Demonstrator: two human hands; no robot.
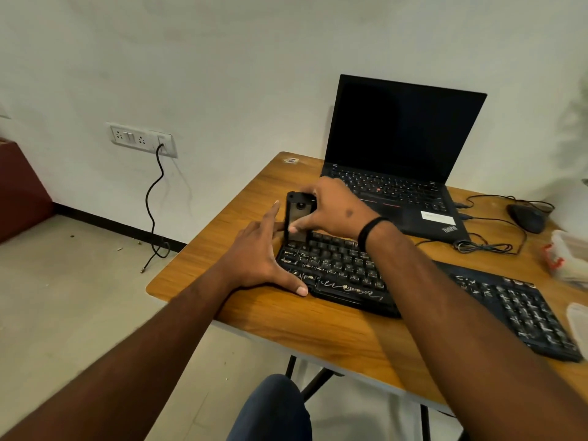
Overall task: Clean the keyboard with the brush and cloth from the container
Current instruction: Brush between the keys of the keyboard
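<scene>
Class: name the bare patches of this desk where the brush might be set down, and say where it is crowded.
Free: the table strip between its left edge and the laptop, and the front strip before the keyboard. Crowded: the right side, with mouse, cables and container.

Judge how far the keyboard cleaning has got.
Done: the container is open. In hand: the right hand holds the brush upright at the keyboard corner; the left hand steadies its edge. Left: the remaining keys, then the cloth, not visible.

keyboard (334, 268): middle hidden under right forearm | container (569, 256): cut off by right edge, blurred
</scene>
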